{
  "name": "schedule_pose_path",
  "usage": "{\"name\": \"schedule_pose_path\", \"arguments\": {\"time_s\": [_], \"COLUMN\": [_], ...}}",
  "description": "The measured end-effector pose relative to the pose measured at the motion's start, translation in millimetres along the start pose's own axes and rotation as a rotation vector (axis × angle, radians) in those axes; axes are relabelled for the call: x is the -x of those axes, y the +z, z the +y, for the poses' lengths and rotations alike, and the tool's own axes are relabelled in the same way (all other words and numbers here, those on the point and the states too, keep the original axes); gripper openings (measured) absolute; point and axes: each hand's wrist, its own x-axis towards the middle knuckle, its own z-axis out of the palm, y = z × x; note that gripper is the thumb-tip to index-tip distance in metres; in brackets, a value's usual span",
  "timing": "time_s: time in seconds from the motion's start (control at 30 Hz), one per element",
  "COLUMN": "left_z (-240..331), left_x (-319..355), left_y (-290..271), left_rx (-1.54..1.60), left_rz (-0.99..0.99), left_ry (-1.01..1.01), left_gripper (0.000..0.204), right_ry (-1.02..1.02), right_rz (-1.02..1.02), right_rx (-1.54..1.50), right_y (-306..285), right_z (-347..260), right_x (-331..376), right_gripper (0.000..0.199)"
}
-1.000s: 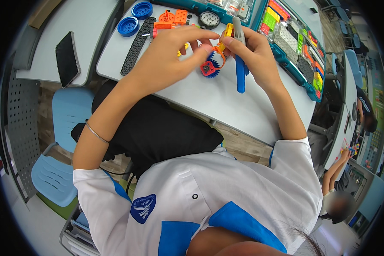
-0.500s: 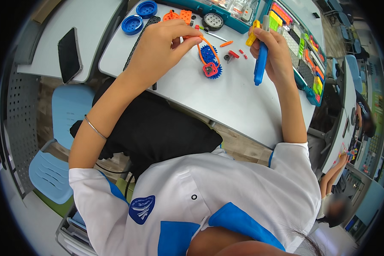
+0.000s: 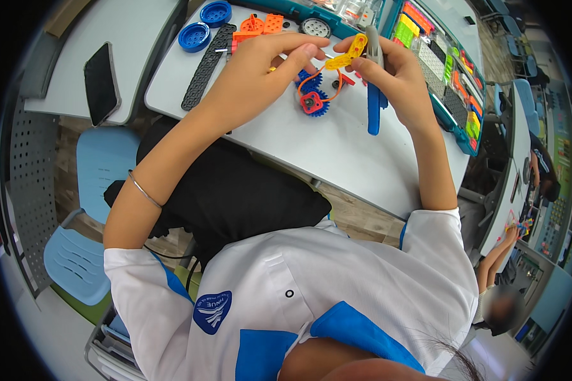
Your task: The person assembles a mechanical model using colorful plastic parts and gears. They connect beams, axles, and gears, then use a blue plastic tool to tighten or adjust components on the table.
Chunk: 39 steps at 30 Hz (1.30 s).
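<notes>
Smooth plastic yellow beam (image 3: 347, 60), smooth tabletop (image 3: 330, 149)

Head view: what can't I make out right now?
All in the head view:
Left hand: whether its fingers hold anything; the hand itself hides their undersides.
Right hand: exactly how its fingers grip the yellow angled beam and gray-and-blue tool; the hand's back hides much.
Small yellow part: full shape, covered by the left hand.
Upper teal case: far end, cut off by the upper edge.
Co-worker's colourful assembly: details, too small and blurred.

2 wheel rims (image 3: 194, 37) (1 behind the other) lie left of the gears (image 3: 314, 83), the case (image 3: 461, 141) right.
</notes>
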Motion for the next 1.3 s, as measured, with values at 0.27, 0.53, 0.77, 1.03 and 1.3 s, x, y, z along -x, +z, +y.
{"name": "schedule_pose_path", "arguments": {"time_s": [0.27, 0.53, 0.77, 1.03, 1.3], "left_z": [3, 2, 6, 4, 7], "left_x": [0, 2, 7, 12, 8], "left_y": [-5, -8, 6, 11, 5], "left_rx": [0.447, 0.219, -0.192, -0.34, -0.634], "left_rz": [-0.111, -0.035, 0.101, 0.163, 0.225], "left_ry": [-0.233, -0.191, 0.209, 0.353, 0.543], "left_gripper": [0.048, 0.04, 0.028, 0.027, 0.025], "right_ry": [-0.17, -0.142, 0.154, 0.239, 0.497], "right_rz": [-0.079, -0.074, -0.382, -0.483, -0.583], "right_rx": [0.203, 0.396, -0.067, -0.213, -0.803], "right_y": [14, 17, 20, 21, 21], "right_z": [-12, -26, -23, -33, -32], "right_x": [8, 14, 19, 19, 20], "right_gripper": [0.04, 0.033, 0.031, 0.026, 0.013]}}
